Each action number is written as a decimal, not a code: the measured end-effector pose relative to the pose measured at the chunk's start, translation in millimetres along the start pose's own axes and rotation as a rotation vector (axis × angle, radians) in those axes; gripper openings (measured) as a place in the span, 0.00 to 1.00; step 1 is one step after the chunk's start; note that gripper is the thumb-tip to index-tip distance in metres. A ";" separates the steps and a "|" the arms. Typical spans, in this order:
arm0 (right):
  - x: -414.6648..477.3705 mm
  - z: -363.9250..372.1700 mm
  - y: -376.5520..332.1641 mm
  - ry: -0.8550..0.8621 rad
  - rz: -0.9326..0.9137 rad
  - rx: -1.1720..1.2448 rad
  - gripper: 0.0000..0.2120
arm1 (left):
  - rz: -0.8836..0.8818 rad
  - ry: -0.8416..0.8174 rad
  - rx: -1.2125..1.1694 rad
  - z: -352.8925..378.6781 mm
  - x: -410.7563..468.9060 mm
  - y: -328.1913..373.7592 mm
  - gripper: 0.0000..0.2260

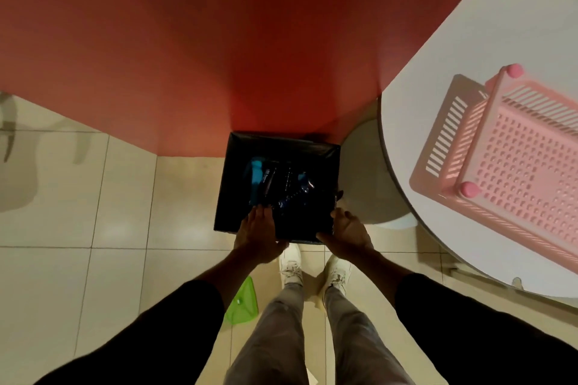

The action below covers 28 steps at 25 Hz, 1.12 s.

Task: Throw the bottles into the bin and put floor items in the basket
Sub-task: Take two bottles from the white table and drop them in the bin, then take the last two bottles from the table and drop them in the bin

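Person stands over the bin, a square black-lined box set on the floor in the corner of the red wall, just left of the bench

Bottles lie inside the bin, dark with blue caps or labels; count hard to tell in the gloom. This part of the task looks done or nearly so

Left hand hangs over the bin's near edge, fingers spread and released, grasping nothing. Right hand sits at the near right corner, palm open, fingers loose and empty. Both held low over the opening, likely so a drop lands inside rather than on the tiles

Basket, pink and slotted, stands on the bench to the right, well apart from the bin. It appears empty in the part that shows; its right side is cut off by the frame

One green item lies on the floor, near, left of the shoes, partly hidden by the left sleeve. Judged the next thing to collect: it calls for a turn and a stoop, then a reach right to the basket
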State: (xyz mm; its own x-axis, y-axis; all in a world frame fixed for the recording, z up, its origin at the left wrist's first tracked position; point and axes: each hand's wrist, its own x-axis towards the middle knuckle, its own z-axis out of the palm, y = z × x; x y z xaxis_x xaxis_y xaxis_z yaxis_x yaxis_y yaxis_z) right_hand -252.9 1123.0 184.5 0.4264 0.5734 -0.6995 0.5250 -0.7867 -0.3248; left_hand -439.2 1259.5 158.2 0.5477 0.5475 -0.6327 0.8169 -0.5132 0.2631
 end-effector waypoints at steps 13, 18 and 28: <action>-129.8 9.0 87.9 0.218 -0.057 -0.141 0.44 | 0.554 -0.082 0.470 5.7 -76.0 89.4 0.51; -189.7 18.0 160.1 0.349 0.062 -0.048 0.43 | 0.709 -0.102 0.587 27.3 -99.4 158.9 0.50; -339.7 53.2 350.3 0.521 0.307 0.190 0.42 | 0.967 -0.061 0.694 138.0 -183.7 356.7 0.49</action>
State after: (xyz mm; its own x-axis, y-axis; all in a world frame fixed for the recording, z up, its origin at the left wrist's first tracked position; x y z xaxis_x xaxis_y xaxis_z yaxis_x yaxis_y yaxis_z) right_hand -253.1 640.5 274.5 0.8644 0.3142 -0.3925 0.2029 -0.9323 -0.2994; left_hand -273.4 884.6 267.8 0.8578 -0.2856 -0.4274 -0.2123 -0.9541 0.2113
